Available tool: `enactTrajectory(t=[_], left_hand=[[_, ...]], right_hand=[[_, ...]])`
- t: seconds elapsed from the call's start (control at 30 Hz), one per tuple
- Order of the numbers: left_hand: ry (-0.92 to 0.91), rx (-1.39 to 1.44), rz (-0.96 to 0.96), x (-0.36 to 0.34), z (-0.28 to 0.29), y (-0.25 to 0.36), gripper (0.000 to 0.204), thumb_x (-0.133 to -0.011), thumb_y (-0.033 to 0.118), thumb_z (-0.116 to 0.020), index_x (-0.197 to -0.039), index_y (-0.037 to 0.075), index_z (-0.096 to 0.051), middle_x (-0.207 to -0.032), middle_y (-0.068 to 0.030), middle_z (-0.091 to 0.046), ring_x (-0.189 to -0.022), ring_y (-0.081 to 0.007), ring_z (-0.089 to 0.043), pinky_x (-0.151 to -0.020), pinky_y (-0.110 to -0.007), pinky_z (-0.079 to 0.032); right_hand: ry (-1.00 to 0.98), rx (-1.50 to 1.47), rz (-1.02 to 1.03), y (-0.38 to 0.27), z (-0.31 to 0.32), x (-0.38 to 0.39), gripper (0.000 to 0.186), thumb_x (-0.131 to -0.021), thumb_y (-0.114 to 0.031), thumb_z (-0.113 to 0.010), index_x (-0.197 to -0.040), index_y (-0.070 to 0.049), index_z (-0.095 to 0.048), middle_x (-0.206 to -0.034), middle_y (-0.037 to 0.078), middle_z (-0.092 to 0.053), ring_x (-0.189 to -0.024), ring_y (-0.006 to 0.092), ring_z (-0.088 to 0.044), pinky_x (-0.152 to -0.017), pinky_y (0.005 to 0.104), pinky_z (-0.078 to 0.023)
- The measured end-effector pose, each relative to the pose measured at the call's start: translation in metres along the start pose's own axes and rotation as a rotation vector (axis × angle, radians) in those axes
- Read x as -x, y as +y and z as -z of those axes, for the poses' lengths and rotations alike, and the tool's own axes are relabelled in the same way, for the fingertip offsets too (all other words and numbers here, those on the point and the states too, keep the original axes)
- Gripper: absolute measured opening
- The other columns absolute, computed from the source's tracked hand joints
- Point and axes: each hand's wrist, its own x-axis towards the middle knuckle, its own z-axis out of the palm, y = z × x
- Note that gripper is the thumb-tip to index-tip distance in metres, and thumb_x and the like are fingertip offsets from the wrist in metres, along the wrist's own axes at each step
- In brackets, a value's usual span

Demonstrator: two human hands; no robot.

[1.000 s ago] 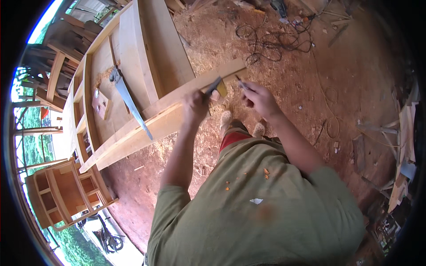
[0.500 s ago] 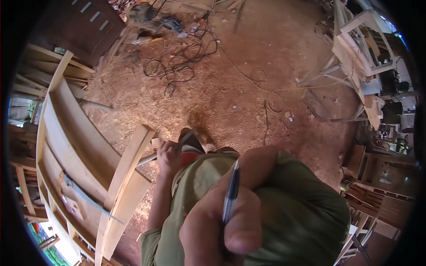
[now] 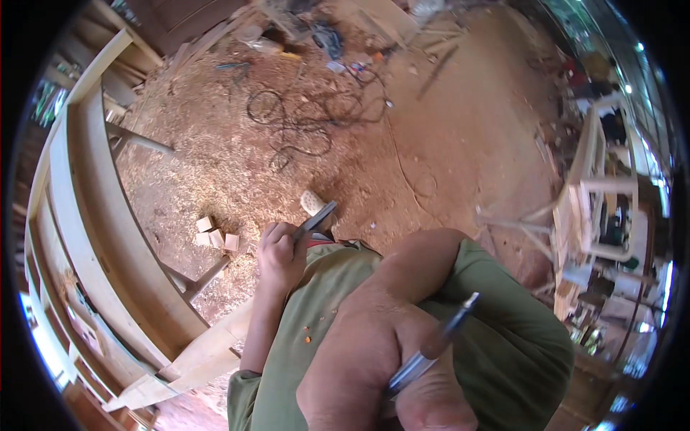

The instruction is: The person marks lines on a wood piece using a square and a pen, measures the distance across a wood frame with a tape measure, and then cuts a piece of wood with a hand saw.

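Note:
My right hand (image 3: 374, 352) is raised close in front of me, fingers folded round a pen (image 3: 415, 371). The pen has a clear barrel, a dark front part and a silvery tip that slants up to the right. Lower down, beside my green shirt, my left hand (image 3: 280, 253) is closed round a flat grey metal bar (image 3: 316, 219). One end of the bar sticks out past the fingers; its exact kind I cannot make out. Left of that hand stands a large pale wooden frame (image 3: 126, 237) with long boards and a crosspiece at its near end.
Several small wood blocks (image 3: 217, 233) lie among shavings on the brown floor (image 3: 460, 115). Tangled dark cable (image 3: 302, 133) spreads ahead, near a bundle of tools (image 3: 327, 39). To the right stands a pale wooden chair-like frame (image 3: 607, 183) amid stacked timber.
The view has shifted, uncovering the wood blocks beside the frame. In my right hand the pen has tipped from nearly upright toward the right. My left hand still holds the metal bar.

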Motion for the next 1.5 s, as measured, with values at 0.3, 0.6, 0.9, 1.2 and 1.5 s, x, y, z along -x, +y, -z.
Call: enactTrajectory(t=[0.3, 0.6, 0.9, 1.2, 1.5], left_hand=[[0.148, -0.037, 0.274, -0.126, 0.042, -0.078, 0.025, -0.081, -0.003, -0.075, -0.071, -0.002, -0.053, -0.075, -0.0128, -0.061, -0.064, -0.0278, -0.06, -0.055, -0.038, -0.046], [0.769, 0.521, 0.949, -0.198, 0.105, -0.237, 0.02, -0.101, 0.015, -0.059, -0.105, -0.004, -0.064, -0.084, -0.0063, -0.067, -0.07, -0.0115, -0.067, -0.06, -0.025, -0.055], [0.977, 0.15, 0.804, -0.321, 0.324, -0.416, 0.022, -0.09, 0.015, -0.076, -0.081, -0.003, -0.065, -0.077, -0.0045, -0.068, -0.066, -0.0061, -0.059, -0.054, -0.023, -0.045], [0.666, 0.351, 0.727, -0.49, 0.472, -0.575, 0.019, -0.091, 0.013, -0.074, -0.09, -0.001, -0.062, -0.079, -0.0085, -0.069, -0.064, -0.0107, -0.059, -0.06, -0.026, -0.046], [0.199, 0.067, 0.548, -0.541, 0.499, -0.689, 0.023, -0.087, 0.013, -0.076, -0.108, 0.003, -0.074, -0.091, -0.0048, -0.074, -0.083, -0.0111, -0.066, -0.078, -0.027, -0.053]], right_hand=[[-0.074, -0.077, 0.193, -0.102, 0.044, -0.103, 0.066, -0.092, -0.049, -0.069, -0.111, 0.013, -0.053, -0.084, 0.018, -0.057, -0.067, 0.0259, -0.056, -0.054, 0.0377, -0.044], [1.058, 1.374, -0.392, -0.36, 0.232, -0.089, 0.037, -0.095, -0.012, -0.058, -0.131, -0.005, -0.052, -0.081, -0.002, -0.056, -0.071, 0.004, -0.049, -0.066, 0.0195, -0.041], [1.148, 1.307, 0.003, -0.547, 0.342, -0.231, 0.047, -0.101, -0.022, -0.048, -0.146, -0.005, -0.045, -0.089, 0.007, -0.065, -0.07, 0.0128, -0.058, -0.067, 0.028, -0.046], [0.656, 1.186, 0.15, -0.565, 0.443, -0.366, 0.041, -0.105, -0.034, -0.044, -0.132, -0.004, -0.05, -0.091, 0.012, -0.065, -0.09, 0.0254, -0.06, -0.089, 0.0429, -0.045], [1.251, 1.303, 0.11, -0.5, 0.484, -0.39, 0.06, -0.105, -0.052, -0.041, -0.129, 0.001, -0.052, -0.103, 0.006, -0.06, -0.088, 0.0127, -0.056, -0.081, 0.0278, -0.045]])
